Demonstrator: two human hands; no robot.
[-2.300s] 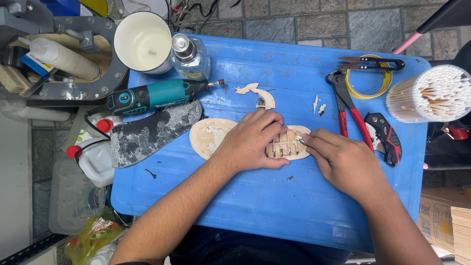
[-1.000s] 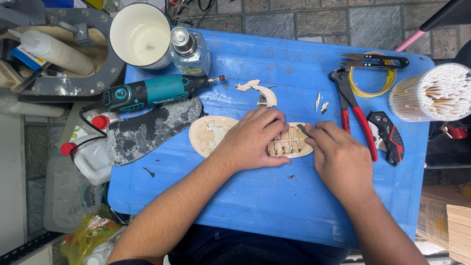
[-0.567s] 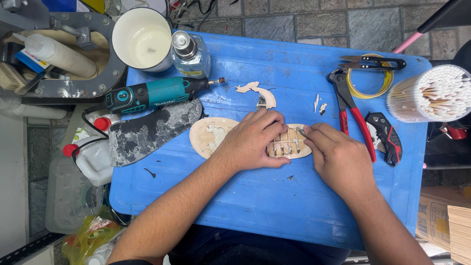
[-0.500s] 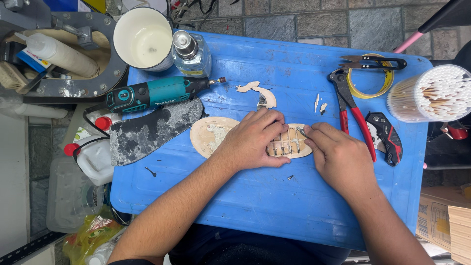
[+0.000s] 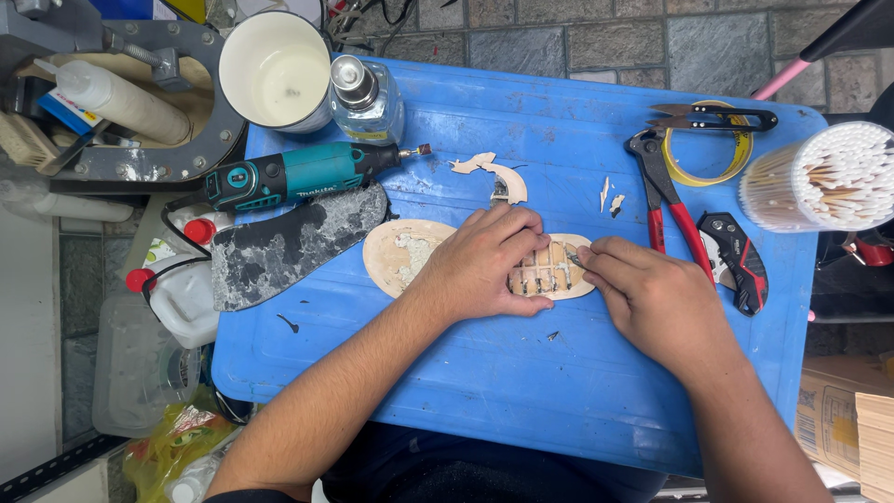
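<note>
A pale oval wooden piece (image 5: 551, 277) with several short sticks set across it lies on the blue plastic top (image 5: 521, 391). My left hand (image 5: 480, 265) lies over its left half with the fingers curled down, holding it flat. My right hand (image 5: 652, 303) is at its right end, thumb and forefinger pinched on a small thin sliver (image 5: 570, 255) that touches the piece. A second oval wooden plate (image 5: 399, 253), smeared with whitish paste, lies just left of my left hand.
A teal rotary tool (image 5: 298, 175) and a stained wide blade (image 5: 279, 247) lie at the left. A white cup (image 5: 277, 70) and glass bottle (image 5: 365, 93) stand behind them. On the right are red pliers (image 5: 670, 200), a folding knife (image 5: 736, 261) and a tub of thin sticks (image 5: 833, 177). Wood scraps (image 5: 498, 172) lie behind the hands.
Both hands have stayed on the oval piece. Only small finger shifts at its right end and slight camera movement show.
</note>
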